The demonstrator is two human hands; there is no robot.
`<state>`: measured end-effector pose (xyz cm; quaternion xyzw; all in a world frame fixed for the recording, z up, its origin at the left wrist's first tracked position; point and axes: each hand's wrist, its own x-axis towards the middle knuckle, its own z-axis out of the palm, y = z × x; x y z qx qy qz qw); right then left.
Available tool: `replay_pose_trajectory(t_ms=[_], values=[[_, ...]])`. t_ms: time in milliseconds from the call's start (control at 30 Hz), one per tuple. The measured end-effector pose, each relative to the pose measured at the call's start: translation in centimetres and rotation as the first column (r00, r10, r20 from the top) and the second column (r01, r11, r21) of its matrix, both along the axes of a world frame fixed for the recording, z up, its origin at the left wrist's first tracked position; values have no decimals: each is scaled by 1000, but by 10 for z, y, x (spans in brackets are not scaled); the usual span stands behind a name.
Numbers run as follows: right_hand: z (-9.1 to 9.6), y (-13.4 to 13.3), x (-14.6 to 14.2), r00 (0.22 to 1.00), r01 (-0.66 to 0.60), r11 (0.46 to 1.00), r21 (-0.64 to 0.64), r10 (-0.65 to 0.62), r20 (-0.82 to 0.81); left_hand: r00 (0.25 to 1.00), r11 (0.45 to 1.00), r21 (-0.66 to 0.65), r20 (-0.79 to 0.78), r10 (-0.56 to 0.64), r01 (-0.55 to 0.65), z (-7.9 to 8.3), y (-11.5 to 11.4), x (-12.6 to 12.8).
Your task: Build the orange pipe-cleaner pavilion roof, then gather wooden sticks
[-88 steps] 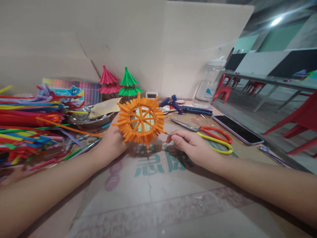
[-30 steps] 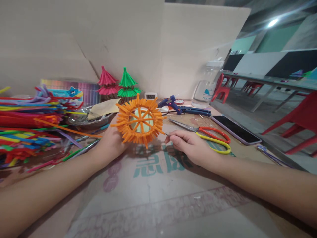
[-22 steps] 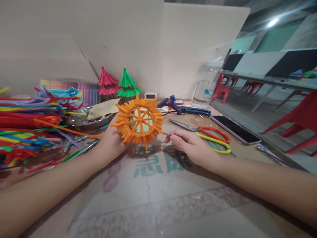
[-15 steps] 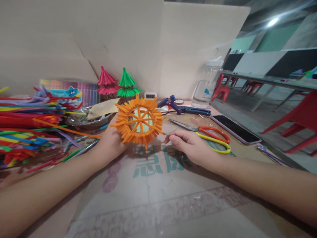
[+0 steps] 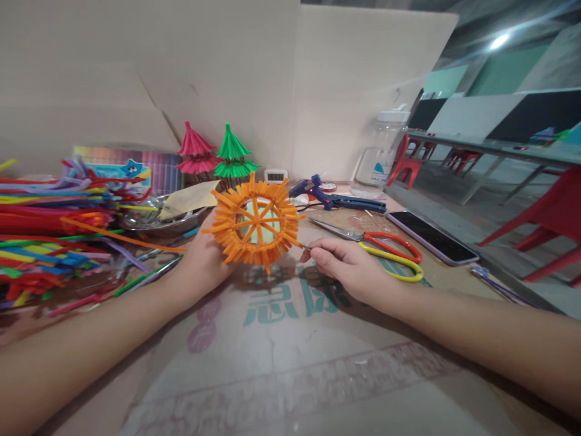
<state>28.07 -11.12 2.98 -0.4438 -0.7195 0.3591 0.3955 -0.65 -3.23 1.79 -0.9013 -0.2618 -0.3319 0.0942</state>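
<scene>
At four o'clock on the wheel [image 5: 256, 221], a thin piece [image 5: 305, 246] is pinched by the right hand [image 5: 340, 263], seemingly being fitted; wheel held by the left hand [image 5: 203, 257], steadiness called for.

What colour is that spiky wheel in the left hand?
The spiky wheel is orange, middle and edge alike; the head view shows it best.

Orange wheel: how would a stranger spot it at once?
Start at the pale board at the back. Nearer than the pink tree and green tree, the left hand holds the wheel. Unlike those pointed trees, it is round, orange and spoked.
</scene>
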Motion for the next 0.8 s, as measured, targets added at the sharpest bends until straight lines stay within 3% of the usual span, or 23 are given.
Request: replay_pose_trajectory(t_ms=[167,333,800], values=[[-2,0,1,1000,0,1000,-27,0,-17,999,999,42,41,2,-4,-6,2,-1],[-1,-1,1,1000,-8,1000,-23,7,-29,999,999,-26,35,29,-28,-6,1,-1],[-3,0,1,998,-6,999,-34,4,-59,998,998,-43,34,54,-53,-6,2,-1]])
